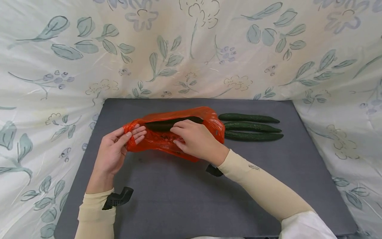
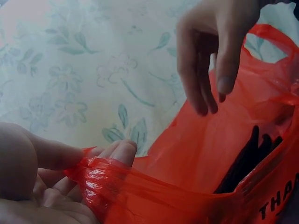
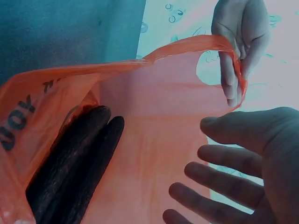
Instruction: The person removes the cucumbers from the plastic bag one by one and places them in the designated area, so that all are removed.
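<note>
While your left hand (image 1: 114, 148) grips the red bag (image 1: 153, 141) at nine o'clock, your right hand (image 1: 195, 137), fingers spread, empty, hovers over bagged cucumbers (image 1: 159, 126); likely mid-bagging, next calls for three o'clock's loose cucumbers (image 1: 252, 126).

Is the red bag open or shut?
Open: the red bag gapes, held by the left hand, with cucumbers visible inside.

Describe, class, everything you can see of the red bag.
The red bag looks like thin, shiny, slightly see-through plastic, creased and printed with dark lettering. It sits on the grey table, mouth open, with at least two dark green cucumbers inside. The left hand holds one handle; another handle loop shows in the left wrist view. The right hand is over the opening, not gripping the bag.
</note>
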`<state>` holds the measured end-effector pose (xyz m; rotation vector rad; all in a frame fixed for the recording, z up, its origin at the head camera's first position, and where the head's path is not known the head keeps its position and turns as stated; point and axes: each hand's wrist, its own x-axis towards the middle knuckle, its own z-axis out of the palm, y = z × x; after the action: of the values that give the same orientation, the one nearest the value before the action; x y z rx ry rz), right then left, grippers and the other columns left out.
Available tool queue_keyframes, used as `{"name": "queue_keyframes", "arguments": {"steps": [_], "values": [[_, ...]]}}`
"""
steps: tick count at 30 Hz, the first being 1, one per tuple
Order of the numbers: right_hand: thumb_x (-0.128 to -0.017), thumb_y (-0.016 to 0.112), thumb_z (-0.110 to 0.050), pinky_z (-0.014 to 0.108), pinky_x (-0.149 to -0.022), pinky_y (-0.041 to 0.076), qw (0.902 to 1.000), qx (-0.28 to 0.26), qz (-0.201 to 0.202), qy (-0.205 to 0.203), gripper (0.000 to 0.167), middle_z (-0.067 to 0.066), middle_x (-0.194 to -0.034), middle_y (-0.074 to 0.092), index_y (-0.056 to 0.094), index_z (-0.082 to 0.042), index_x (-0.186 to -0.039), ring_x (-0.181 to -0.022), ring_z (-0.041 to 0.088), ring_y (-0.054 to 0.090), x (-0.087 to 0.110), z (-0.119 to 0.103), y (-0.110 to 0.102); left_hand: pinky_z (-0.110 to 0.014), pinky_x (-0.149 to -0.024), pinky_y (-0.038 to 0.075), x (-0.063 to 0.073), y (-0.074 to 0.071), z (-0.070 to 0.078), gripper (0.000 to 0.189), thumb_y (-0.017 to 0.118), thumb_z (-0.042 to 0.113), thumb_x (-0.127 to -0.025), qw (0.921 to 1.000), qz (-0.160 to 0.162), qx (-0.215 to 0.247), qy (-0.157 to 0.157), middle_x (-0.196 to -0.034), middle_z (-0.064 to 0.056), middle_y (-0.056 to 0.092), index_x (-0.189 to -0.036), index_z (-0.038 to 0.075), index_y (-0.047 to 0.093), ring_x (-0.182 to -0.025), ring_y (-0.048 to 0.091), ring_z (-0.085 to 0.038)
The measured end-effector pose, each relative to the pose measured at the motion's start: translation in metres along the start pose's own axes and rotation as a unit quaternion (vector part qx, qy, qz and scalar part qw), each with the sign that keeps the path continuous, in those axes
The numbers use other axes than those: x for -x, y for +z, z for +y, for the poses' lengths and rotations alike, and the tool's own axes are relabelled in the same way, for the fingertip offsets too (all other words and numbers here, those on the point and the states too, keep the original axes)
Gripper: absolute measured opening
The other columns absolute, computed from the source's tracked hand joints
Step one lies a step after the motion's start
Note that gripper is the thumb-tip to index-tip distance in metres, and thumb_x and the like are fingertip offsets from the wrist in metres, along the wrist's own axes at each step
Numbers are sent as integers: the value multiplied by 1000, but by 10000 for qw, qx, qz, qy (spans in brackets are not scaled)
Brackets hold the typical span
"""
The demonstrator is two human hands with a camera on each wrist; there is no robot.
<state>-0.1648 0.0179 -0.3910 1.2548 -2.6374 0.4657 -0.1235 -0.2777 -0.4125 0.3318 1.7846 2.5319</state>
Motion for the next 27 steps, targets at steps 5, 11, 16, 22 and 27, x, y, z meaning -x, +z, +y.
{"name": "queue_keyframes", "arguments": {"steps": [5,11,16,22,27], "values": [[-101,78,-22,35,-91,62,9989,94,-340,299,34,4,-127,72,75,-10,-133,-111,22,68,-12,2,5,-41,-103,56,0,1,-1,43,50,1,-114,10000,-14,-6,21,-132,-20,73,-148,-25,43,-118,75,-30],[-102,77,-21,34,-81,64,9957,-76,-623,679,37,5,-127,71,72,-11,-138,-102,21,70,-25,11,15,-42,-103,56,1,2,-2,44,50,1,-114,10000,-13,3,-10,-131,-21,73,-148,-26,42,-117,75,-31],[-101,78,-20,33,-75,63,9920,-188,-783,973,37,5,-122,72,73,-11,-136,-99,21,69,-32,17,23,-42,-103,56,1,2,-4,44,50,1,-114,10000,-16,-3,-31,-132,-21,72,-148,-26,41,-117,75,-30],[-101,78,-19,29,-56,57,9884,-213,-947,1170,28,2,-103,73,74,-12,-129,-83,19,68,-41,19,31,-42,-103,56,2,2,-5,45,50,1,-114,10000,-38,-31,-22,-132,-21,72,-149,-25,41,-118,75,-31],[-100,78,-17,32,-56,57,9863,-245,-891,1368,13,1,-89,68,75,-14,-112,-75,20,65,-50,18,33,-42,-103,56,2,3,-6,45,51,2,-114,10000,-67,-39,-46,-132,-21,72,-149,-25,41,-118,75,-32]]}}
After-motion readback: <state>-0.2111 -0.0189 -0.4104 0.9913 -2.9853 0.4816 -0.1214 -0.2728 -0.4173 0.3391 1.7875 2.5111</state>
